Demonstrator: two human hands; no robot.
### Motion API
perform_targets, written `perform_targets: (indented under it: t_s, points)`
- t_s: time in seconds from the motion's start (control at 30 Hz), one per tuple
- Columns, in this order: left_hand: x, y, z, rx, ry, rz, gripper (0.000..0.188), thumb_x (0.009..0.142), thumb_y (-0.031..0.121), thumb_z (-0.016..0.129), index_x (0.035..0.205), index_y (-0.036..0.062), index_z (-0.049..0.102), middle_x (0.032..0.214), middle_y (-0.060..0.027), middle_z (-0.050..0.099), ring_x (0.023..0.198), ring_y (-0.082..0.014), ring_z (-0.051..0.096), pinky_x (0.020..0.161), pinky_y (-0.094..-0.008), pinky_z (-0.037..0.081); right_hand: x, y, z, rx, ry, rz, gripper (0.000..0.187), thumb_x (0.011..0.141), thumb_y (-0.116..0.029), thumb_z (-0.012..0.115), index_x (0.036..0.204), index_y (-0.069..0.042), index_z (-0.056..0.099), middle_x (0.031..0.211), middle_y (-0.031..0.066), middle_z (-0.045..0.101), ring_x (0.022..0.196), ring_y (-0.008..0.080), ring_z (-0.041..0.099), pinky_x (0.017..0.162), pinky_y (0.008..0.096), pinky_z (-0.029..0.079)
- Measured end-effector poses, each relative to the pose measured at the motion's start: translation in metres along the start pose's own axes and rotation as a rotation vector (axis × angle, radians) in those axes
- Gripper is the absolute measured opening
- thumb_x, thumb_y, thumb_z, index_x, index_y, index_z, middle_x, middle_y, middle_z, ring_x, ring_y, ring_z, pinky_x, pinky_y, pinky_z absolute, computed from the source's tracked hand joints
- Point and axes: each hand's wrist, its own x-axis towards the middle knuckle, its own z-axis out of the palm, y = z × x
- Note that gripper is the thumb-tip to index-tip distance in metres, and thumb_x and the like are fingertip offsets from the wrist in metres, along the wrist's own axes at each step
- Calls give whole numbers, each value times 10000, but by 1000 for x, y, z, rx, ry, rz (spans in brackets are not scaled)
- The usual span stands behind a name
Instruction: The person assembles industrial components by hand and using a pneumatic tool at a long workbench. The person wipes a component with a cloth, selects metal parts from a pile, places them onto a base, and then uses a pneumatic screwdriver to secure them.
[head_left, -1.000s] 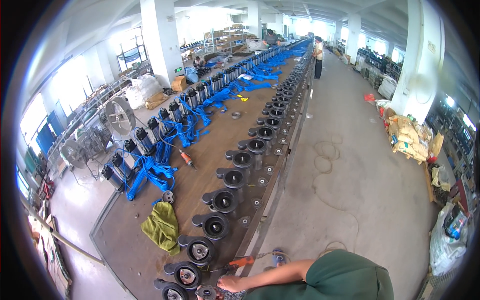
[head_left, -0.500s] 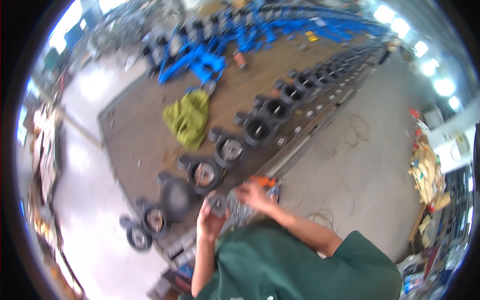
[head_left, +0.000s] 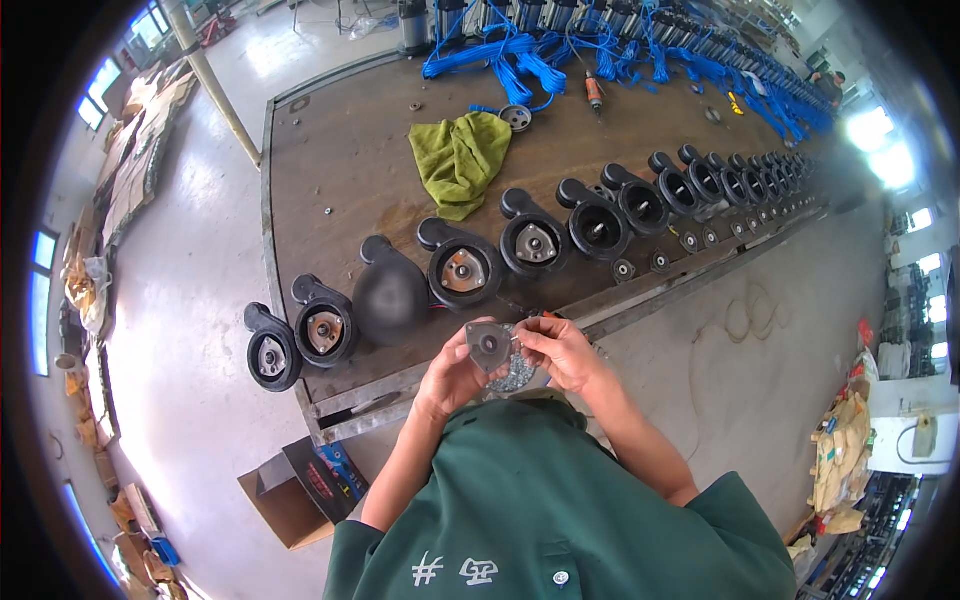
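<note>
In front of my chest, my left hand (head_left: 447,378) grips a grey rounded-triangular metal flange (head_left: 488,347) with a round hub in its centre. My right hand (head_left: 562,355) pinches a small bright screw (head_left: 515,338) at the flange's right corner; its fingertips partly cover it. Below the two hands lies a heap of small metal screws (head_left: 514,378), partly hidden by them. Just beyond, black round pump housings (head_left: 465,274) stand in a long row on the bench, several with a triangular flange inside.
On the brown workbench (head_left: 350,180) lie a green cloth (head_left: 458,165), an orange tool (head_left: 594,93) and blue coiled cables (head_left: 515,60) beside motors. Loose flanges (head_left: 660,262) line its near edge. An open cardboard box (head_left: 290,500) sits at lower left, a wire coil (head_left: 755,315) on the right floor.
My right hand, apart from the flange before, has come left to its edge with a screw. The flange is tilted up more. My view has turned, and the bench appears shifted.
</note>
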Motion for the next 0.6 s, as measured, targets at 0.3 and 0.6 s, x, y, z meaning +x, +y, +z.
perform_targets:
  t_s: [0.3,0.6]
  points:
    - [3,-3,12,73,-25,40,670,861,329,717,1416,53,462,1223,-151,612,1029,-303,648,916,-434,545,-11,-29,21,-428,53,-159,137,947,-125,711,970,8,730,802,-20,679,666,45,561,619,209,465]
    - [-8,6,-4,85,-14,57,638,873,305,695,1412,43,476,1251,-119,615,1100,-251,620,913,-429,532,10,-2,6,-493,132,-258,194,869,-160,800,963,-7,727,804,32,728,670,91,637,618,261,505]
